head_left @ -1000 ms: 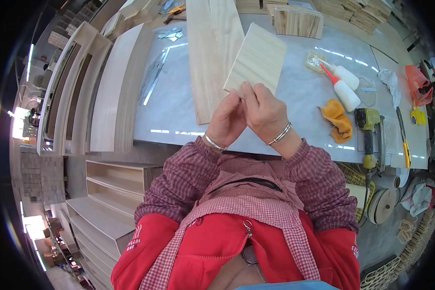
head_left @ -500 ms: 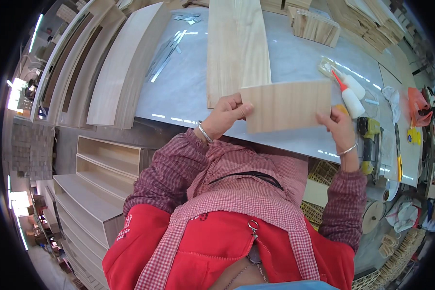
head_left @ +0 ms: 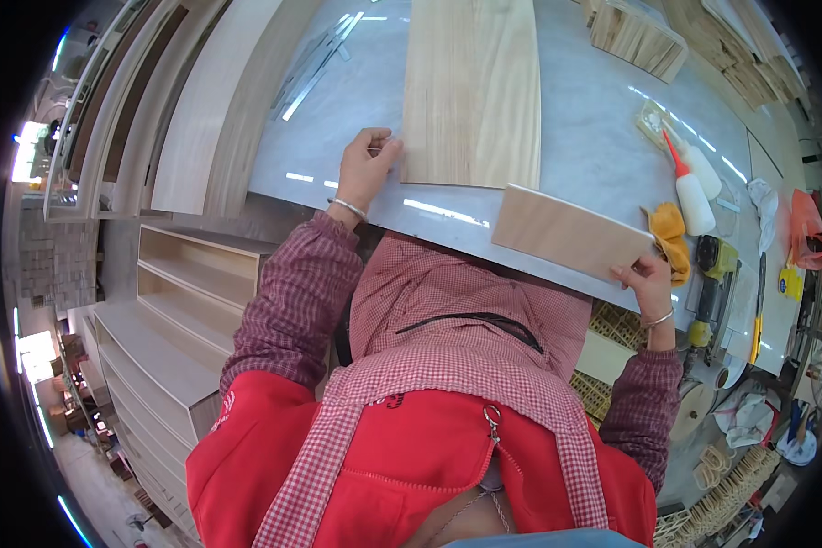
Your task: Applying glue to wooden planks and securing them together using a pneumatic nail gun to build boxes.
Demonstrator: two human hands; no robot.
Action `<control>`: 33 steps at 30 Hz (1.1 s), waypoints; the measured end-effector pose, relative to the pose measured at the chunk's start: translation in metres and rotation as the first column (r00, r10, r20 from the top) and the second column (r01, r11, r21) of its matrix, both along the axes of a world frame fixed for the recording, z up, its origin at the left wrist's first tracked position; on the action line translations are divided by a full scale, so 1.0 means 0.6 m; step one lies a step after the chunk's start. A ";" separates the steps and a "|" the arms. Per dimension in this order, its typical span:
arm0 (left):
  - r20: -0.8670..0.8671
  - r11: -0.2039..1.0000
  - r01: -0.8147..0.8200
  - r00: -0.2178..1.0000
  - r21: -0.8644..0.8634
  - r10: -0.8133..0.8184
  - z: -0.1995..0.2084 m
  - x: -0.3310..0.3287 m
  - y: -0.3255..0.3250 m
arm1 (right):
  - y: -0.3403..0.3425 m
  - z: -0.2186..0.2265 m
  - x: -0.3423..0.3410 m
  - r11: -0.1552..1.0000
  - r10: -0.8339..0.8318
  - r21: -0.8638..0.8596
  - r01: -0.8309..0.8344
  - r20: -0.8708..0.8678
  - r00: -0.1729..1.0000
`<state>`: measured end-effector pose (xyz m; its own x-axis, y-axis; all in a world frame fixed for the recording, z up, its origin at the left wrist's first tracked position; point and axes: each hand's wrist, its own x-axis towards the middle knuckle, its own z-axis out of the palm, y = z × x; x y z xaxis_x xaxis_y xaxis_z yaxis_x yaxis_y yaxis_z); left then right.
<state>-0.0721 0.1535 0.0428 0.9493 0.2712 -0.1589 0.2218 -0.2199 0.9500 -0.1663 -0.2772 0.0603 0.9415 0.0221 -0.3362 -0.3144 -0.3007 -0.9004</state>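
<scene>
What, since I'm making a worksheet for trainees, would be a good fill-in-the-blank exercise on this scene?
1. The hand gripping the small board is the person's ____ one.
2. In this view, thin shiny strips lie to the ____ of the long board.
3. The white bottle nearer the orange cloth has a nozzle coloured ____.

Missing words: right; left; red.

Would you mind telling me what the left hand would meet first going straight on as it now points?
Most likely the left edge of the long wooden board, though whether the left hand already touches it is unclear.
</scene>
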 end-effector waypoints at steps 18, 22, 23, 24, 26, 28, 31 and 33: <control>-0.165 0.967 0.085 0.978 -0.242 -0.127 0.038 0.083 -0.024 | 0.071 -0.022 -0.028 0.970 -0.082 -0.218 0.108 0.125 0.989; 0.015 0.907 0.082 0.996 -0.414 -0.083 0.084 0.080 -0.019 | 0.106 -0.028 0.015 0.973 0.048 -0.232 -0.007 0.172 0.984; -0.004 0.906 0.091 0.995 -0.413 -0.102 0.098 0.084 -0.019 | 0.115 -0.029 0.031 0.973 0.028 -0.229 0.008 0.154 0.988; -0.003 0.907 0.092 0.995 -0.411 -0.102 0.111 0.087 -0.019 | 0.126 -0.029 0.046 0.980 0.065 -0.196 -0.031 0.171 0.983; 0.008 0.907 0.103 0.994 -0.408 -0.109 0.116 0.086 -0.020 | 0.149 -0.023 0.074 0.975 0.148 -0.197 -0.107 0.211 0.966; 0.010 0.911 0.080 0.997 -0.405 -0.083 0.116 0.085 -0.026 | 0.162 -0.025 0.097 0.967 0.173 -0.223 -0.123 0.219 0.960; 0.008 0.916 0.074 0.997 -0.394 -0.077 0.120 0.082 -0.038 | 0.169 -0.034 0.118 0.979 0.165 -0.150 -0.139 0.180 0.970; 0.002 0.920 0.049 0.999 -0.388 -0.053 0.124 0.071 -0.046 | 0.170 -0.026 0.128 0.976 0.187 -0.142 -0.164 0.168 0.968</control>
